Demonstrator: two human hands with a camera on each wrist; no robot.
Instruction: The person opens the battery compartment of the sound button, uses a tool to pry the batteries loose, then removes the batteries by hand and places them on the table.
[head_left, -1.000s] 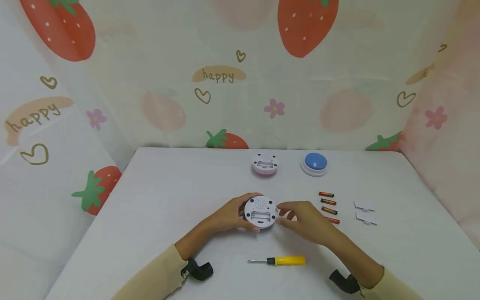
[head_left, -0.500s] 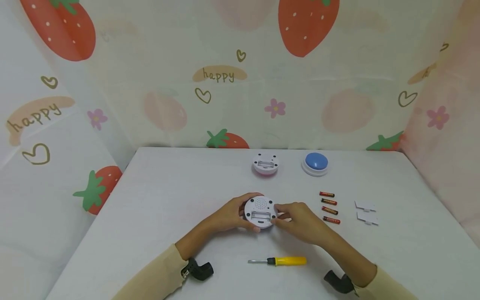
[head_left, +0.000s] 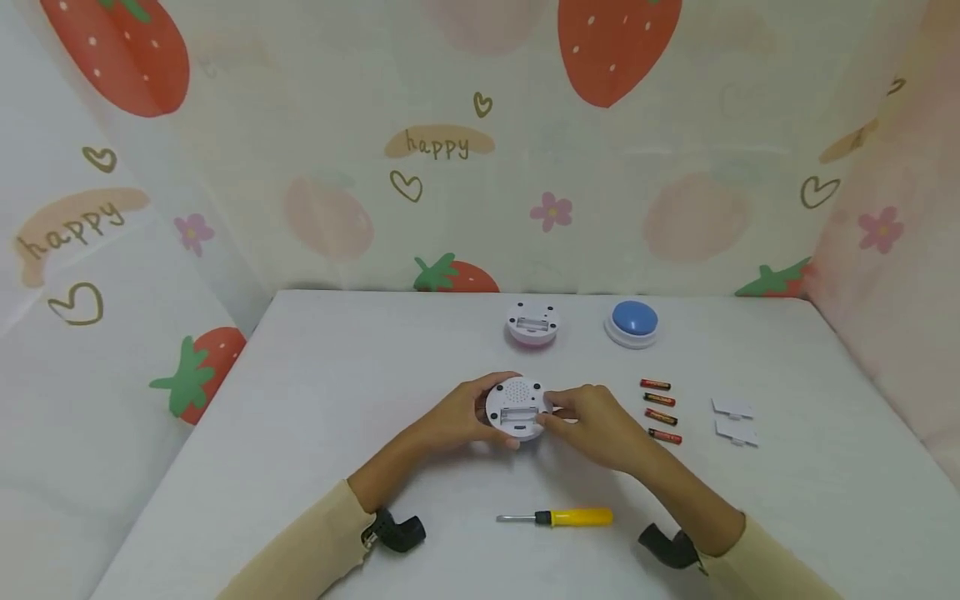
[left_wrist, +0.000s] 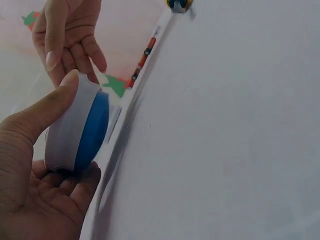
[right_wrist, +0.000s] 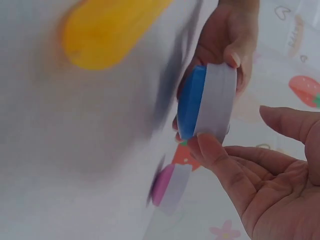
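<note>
Device (head_left: 516, 408): white and round with a blue dome, just below and right of the middle of the head frame; its underside, with speaker holes and battery compartment, faces the camera.
Left hand (head_left: 461, 415): grasping the device from its left side, thumb on the near rim, fingers bent round the far side.
Right hand (head_left: 603, 429): clenched on nothing, fingers loosely extended to the device's right rim; in the right wrist view the thumb stands apart from it.
Forearms: slanting in from the lower left and lower right of the head frame, beige sleeves (head_left: 300, 550) behind the wrists, meeting at the device.
Screwdriver (head_left: 573, 517): yellow-handled, lying below the device, tip to the left.
Batteries (head_left: 661, 417): four, in a column right of the right hand.
Covers (head_left: 732, 407): two white plates, farther right.
Pink button (head_left: 532, 323): upside down, above the device.
Blue button (head_left: 634, 320): dome up, upper right of the table (head_left: 360, 350).
Backdrop (head_left: 330, 108): strawberry print across the top.
</note>
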